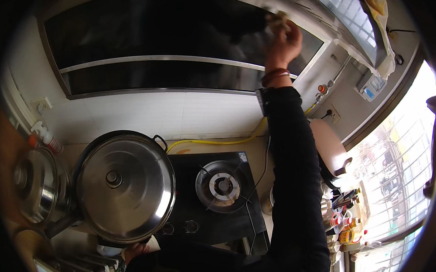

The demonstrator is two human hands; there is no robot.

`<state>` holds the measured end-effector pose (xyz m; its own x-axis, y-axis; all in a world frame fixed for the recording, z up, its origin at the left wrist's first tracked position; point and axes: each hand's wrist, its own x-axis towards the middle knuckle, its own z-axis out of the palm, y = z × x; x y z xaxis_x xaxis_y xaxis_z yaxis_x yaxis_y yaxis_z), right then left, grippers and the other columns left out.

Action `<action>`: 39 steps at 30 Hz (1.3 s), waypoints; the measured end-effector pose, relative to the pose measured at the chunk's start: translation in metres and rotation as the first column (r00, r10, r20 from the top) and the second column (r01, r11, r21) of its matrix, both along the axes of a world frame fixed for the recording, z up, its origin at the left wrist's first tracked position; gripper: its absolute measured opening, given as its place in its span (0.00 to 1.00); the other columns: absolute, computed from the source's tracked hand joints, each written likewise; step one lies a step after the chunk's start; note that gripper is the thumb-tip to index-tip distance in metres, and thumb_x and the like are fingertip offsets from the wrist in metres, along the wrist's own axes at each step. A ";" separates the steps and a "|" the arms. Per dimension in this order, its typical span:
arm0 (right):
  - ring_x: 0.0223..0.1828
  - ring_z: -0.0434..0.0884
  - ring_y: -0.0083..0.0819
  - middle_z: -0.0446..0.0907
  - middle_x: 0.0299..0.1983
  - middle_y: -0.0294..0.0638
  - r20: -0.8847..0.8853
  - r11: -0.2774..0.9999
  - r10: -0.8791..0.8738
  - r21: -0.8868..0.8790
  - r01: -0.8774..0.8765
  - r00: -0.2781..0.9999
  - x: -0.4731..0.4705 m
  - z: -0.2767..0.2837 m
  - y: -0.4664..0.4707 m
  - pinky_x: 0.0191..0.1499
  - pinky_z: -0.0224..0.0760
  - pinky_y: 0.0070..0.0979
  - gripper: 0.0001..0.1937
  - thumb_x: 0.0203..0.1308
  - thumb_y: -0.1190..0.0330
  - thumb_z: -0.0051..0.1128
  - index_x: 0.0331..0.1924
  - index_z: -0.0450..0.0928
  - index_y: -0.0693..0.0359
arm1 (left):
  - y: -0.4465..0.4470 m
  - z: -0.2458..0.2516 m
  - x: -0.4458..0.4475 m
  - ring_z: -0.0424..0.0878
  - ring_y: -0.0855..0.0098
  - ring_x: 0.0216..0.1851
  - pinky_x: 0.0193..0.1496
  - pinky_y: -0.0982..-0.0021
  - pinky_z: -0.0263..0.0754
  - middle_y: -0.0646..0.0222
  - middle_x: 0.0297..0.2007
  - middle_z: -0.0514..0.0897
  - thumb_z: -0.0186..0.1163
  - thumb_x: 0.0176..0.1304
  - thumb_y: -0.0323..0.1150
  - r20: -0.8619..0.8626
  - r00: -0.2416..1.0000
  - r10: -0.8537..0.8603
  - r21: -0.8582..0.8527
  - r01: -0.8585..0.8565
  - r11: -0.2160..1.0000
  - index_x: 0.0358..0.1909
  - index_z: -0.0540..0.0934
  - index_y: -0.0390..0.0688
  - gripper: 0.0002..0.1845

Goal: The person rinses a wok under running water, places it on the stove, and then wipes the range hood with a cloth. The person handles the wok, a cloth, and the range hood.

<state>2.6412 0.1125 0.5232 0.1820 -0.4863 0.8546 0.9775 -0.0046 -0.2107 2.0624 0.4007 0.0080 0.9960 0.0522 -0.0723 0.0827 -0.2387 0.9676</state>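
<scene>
My right hand (285, 41) is raised to the upper right end of a black glass range hood panel (164, 26). Its fingers are closed on a crumpled, pale brown cloth or scrubber (278, 21), blurred, against or close to the glass. A bracelet circles that wrist below the hand. My left hand (136, 251) is low in the picture, just below the front rim of a wide pan with a domed steel lid (134, 183). Beside its fingers is a pale object (154, 244); the sleeve hides part of both, and a grip on it is unclear.
Right of the lidded pan is a bare burner (224, 187) on the black gas stove (184, 208). A yellow gas hose (214, 140) runs behind. A steel pot (38, 185) and spray bottle (49, 138) stand left. Several bottles (346, 235) line the barred window at right.
</scene>
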 end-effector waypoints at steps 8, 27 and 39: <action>0.37 0.83 0.36 0.80 0.38 0.49 -0.132 0.863 0.341 0.438 -0.253 0.931 0.070 0.001 -0.155 0.45 0.82 0.29 0.10 0.58 0.79 0.56 0.43 0.74 0.74 | -0.062 0.117 0.025 0.74 0.59 0.26 0.30 0.65 0.69 0.62 0.23 0.75 0.65 0.54 0.34 0.162 0.970 0.180 0.441 -0.235 0.866 0.25 0.78 0.43 0.07; 0.31 0.77 0.25 0.78 0.33 0.37 -0.041 0.974 -0.043 -0.223 0.032 0.998 0.018 -0.017 -0.072 0.36 0.71 0.20 0.07 0.51 0.78 0.62 0.36 0.81 0.61 | -0.086 0.146 0.063 0.75 0.60 0.25 0.29 0.64 0.68 0.63 0.21 0.74 0.65 0.53 0.34 0.086 0.974 0.208 0.651 -0.213 0.729 0.24 0.78 0.43 0.08; 0.42 0.77 0.25 0.77 0.41 0.40 0.245 0.539 0.718 0.396 -0.744 0.651 0.018 0.055 -0.074 0.48 0.74 0.21 0.12 0.60 0.74 0.57 0.46 0.71 0.68 | -0.089 0.164 0.063 0.75 0.60 0.24 0.28 0.64 0.68 0.63 0.20 0.73 0.66 0.52 0.34 0.061 0.976 0.211 0.691 -0.194 0.696 0.23 0.78 0.43 0.08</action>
